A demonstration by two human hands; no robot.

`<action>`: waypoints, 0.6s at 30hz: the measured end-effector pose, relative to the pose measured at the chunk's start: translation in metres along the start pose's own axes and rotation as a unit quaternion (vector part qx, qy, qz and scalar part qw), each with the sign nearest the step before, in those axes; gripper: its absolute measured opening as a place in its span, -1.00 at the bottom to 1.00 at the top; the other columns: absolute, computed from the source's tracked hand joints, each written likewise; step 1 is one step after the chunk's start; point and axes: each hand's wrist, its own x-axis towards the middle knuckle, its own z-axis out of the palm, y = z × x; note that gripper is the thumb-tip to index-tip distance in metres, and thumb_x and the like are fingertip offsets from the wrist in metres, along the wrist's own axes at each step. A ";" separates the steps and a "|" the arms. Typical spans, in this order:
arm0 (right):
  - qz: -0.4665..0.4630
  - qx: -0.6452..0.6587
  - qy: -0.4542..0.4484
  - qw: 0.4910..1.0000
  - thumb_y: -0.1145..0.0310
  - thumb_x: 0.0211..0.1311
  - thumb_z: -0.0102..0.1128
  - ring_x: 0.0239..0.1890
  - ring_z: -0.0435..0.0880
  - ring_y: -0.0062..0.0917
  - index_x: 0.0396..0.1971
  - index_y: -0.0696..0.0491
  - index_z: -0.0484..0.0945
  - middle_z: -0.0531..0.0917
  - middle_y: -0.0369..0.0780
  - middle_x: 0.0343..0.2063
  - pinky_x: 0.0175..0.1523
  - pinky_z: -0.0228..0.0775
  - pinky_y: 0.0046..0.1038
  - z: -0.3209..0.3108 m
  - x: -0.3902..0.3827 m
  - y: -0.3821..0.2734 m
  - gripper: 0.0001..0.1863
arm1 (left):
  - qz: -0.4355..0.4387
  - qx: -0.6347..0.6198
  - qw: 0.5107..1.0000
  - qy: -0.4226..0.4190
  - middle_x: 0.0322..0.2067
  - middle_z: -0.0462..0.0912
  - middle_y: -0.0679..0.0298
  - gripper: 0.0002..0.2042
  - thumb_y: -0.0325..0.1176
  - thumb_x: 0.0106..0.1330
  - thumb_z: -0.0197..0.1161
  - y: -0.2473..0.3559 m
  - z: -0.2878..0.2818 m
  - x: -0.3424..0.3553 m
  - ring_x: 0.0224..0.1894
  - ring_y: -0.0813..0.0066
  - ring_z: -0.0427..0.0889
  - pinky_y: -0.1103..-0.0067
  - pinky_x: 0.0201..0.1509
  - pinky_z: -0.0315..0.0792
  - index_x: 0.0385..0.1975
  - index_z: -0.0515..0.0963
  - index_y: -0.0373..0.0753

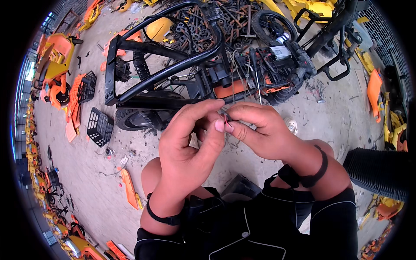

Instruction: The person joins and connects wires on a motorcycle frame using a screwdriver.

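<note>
My left hand (pixel 188 147) and my right hand (pixel 264 132) meet in the middle, above my knees. Both are closed, thumbs against fingers, pinching a thin wire (pixel 225 118) with a red part and a dark part between the fingertips. The fingers cover most of it, so its ends cannot be made out. Just beyond the hands lies a partly stripped scooter with a black tube frame (pixel 173 73). Loose grey cables (pixel 234 78) run near its open middle. A screwdriver-like tool (pixel 254 63) with a black handle and thin shaft leans among its parts.
A large pile of rusty metal parts (pixel 208 28) lies behind the scooter. Black plastic baskets (pixel 99 126) and an orange panel (pixel 128 189) are on the left floor. Yellow and orange body panels (pixel 375 93) line the right side. A black ribbed object (pixel 377 173) stands near my right elbow.
</note>
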 end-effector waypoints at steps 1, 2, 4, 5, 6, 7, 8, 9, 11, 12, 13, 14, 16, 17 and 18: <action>0.007 -0.006 0.009 1.000 0.42 0.29 0.23 -0.34 0.61 -0.32 -0.19 0.18 0.59 0.62 -0.14 -0.39 -0.23 0.44 -0.40 0.000 0.001 -0.001 -0.83 | 0.003 0.008 1.000 -0.011 -0.30 0.61 0.36 -0.66 -0.54 0.22 0.33 -0.001 -0.003 -0.001 -0.37 0.69 0.51 0.72 -0.33 0.34 0.02 0.55 -0.30; 0.001 -0.009 0.014 1.000 0.42 0.29 0.23 -0.35 0.61 -0.32 -0.20 0.18 0.59 0.62 -0.14 -0.39 -0.24 0.43 -0.39 0.000 0.001 0.000 -0.83 | 0.005 0.013 1.000 -0.011 -0.29 0.61 0.35 -0.65 -0.53 0.20 0.35 0.000 -0.002 0.000 -0.36 0.69 0.52 0.72 -0.33 0.34 0.02 0.55 -0.30; -0.011 -0.015 0.024 1.000 0.41 0.29 0.23 -0.36 0.60 -0.31 -0.22 0.18 0.59 0.62 -0.14 -0.39 -0.25 0.42 -0.39 0.000 0.001 0.003 -0.84 | 0.008 0.024 1.000 -0.011 -0.26 0.60 0.34 -0.62 -0.53 0.16 0.39 0.001 0.000 0.000 -0.34 0.69 0.54 0.71 -0.32 0.35 0.02 0.55 -0.29; -0.009 -0.015 0.018 1.000 0.41 0.29 0.24 -0.36 0.60 -0.31 -0.23 0.17 0.58 0.62 -0.15 -0.39 -0.25 0.42 -0.38 0.000 0.002 0.003 -0.84 | 0.011 0.027 0.999 -0.015 -0.24 0.61 0.33 -0.61 -0.53 0.14 0.40 0.002 0.000 0.000 -0.33 0.68 0.55 0.71 -0.31 0.36 0.01 0.55 -0.28; -0.007 -0.015 0.011 1.000 0.41 0.29 0.24 -0.36 0.60 -0.30 -0.24 0.17 0.58 0.62 -0.15 -0.40 -0.26 0.42 -0.38 -0.001 0.002 0.003 -0.85 | 0.014 0.030 0.999 -0.018 -0.23 0.61 0.33 -0.59 -0.52 0.13 0.41 0.002 -0.001 0.001 -0.31 0.68 0.57 0.71 -0.30 0.36 0.01 0.55 -0.27; -0.005 -0.015 0.004 1.000 0.40 0.29 0.24 -0.36 0.60 -0.30 -0.24 0.17 0.57 0.61 -0.15 -0.40 -0.27 0.41 -0.37 -0.001 0.002 0.002 -0.85 | 0.017 0.034 0.999 -0.022 -0.21 0.61 0.32 -0.58 -0.52 0.11 0.43 0.002 -0.001 0.001 -0.30 0.67 0.58 0.71 -0.30 0.37 0.01 0.55 -0.27; -0.009 -0.014 0.007 1.000 0.40 0.29 0.24 -0.36 0.59 -0.29 -0.25 0.17 0.57 0.61 -0.15 -0.41 -0.27 0.41 -0.36 -0.001 0.002 0.003 -0.85 | 0.012 0.042 0.999 -0.032 -0.20 0.59 0.31 -0.59 -0.55 0.13 0.40 0.004 -0.002 0.000 -0.28 0.65 0.56 0.70 -0.26 0.37 0.03 0.53 -0.29; -0.013 -0.014 0.010 1.000 0.40 0.29 0.24 -0.37 0.59 -0.29 -0.25 0.17 0.57 0.61 -0.15 -0.41 -0.27 0.41 -0.36 0.000 0.002 0.003 -0.85 | 0.006 0.050 0.998 -0.042 -0.19 0.58 0.30 -0.59 -0.58 0.16 0.36 0.007 -0.003 0.000 -0.25 0.63 0.54 0.69 -0.22 0.37 0.04 0.51 -0.31; -0.018 -0.014 0.009 1.000 0.40 0.29 0.23 -0.37 0.58 -0.28 -0.25 0.17 0.56 0.60 -0.15 -0.42 -0.28 0.40 -0.35 0.001 0.002 0.003 -0.85 | 0.010 0.054 0.997 -0.045 -0.18 0.58 0.30 -0.59 -0.58 0.16 0.37 0.007 -0.003 0.000 -0.25 0.63 0.55 0.69 -0.22 0.38 0.04 0.51 -0.31; -0.019 -0.014 0.005 1.000 0.40 0.30 0.23 -0.37 0.58 -0.27 -0.24 0.17 0.56 0.60 -0.15 -0.42 -0.28 0.40 -0.34 0.002 0.003 0.003 -0.85 | 0.019 0.050 0.998 -0.037 -0.19 0.60 0.30 -0.59 -0.56 0.14 0.40 0.003 -0.003 -0.001 -0.27 0.64 0.57 0.69 -0.25 0.38 0.03 0.53 -0.28; -0.020 -0.014 0.001 1.000 0.40 0.30 0.22 -0.38 0.58 -0.27 -0.24 0.17 0.56 0.60 -0.15 -0.43 -0.28 0.40 -0.34 0.002 0.003 0.004 -0.84 | 0.028 0.047 0.998 -0.028 -0.19 0.62 0.30 -0.58 -0.53 0.11 0.44 0.001 -0.004 -0.001 -0.29 0.66 0.59 0.70 -0.29 0.38 0.01 0.55 -0.26; -0.016 -0.010 0.001 1.000 0.40 0.30 0.22 -0.38 0.58 -0.27 -0.24 0.17 0.56 0.59 -0.14 -0.43 -0.28 0.40 -0.34 0.002 0.002 0.004 -0.84 | 0.026 0.046 0.998 -0.030 -0.20 0.62 0.30 -0.59 -0.53 0.12 0.44 0.001 -0.003 -0.001 -0.29 0.66 0.59 0.70 -0.29 0.38 0.01 0.56 -0.26; -0.007 -0.001 0.001 1.000 0.39 0.31 0.20 -0.38 0.57 -0.27 -0.24 0.18 0.55 0.59 -0.14 -0.44 -0.28 0.40 -0.34 0.002 0.001 0.004 -0.84 | 0.023 0.045 0.998 -0.034 -0.20 0.62 0.30 -0.60 -0.53 0.14 0.43 0.001 -0.003 -0.001 -0.29 0.65 0.59 0.70 -0.30 0.38 0.01 0.56 -0.26; 0.000 0.007 -0.006 1.000 0.40 0.32 0.20 -0.38 0.57 -0.26 -0.24 0.18 0.55 0.59 -0.14 -0.44 -0.29 0.40 -0.34 0.002 0.001 0.003 -0.84 | 0.027 0.046 0.998 -0.035 -0.20 0.62 0.30 -0.61 -0.53 0.14 0.43 0.002 -0.004 -0.001 -0.30 0.65 0.60 0.70 -0.30 0.38 0.01 0.56 -0.26; 0.006 0.015 -0.012 1.000 0.40 0.32 0.19 -0.38 0.57 -0.26 -0.24 0.18 0.55 0.59 -0.13 -0.45 -0.29 0.40 -0.34 0.001 0.002 0.002 -0.85 | 0.032 0.046 0.998 -0.035 -0.20 0.63 0.30 -0.62 -0.53 0.15 0.42 0.002 -0.004 -0.001 -0.30 0.65 0.60 0.70 -0.31 0.38 0.00 0.57 -0.26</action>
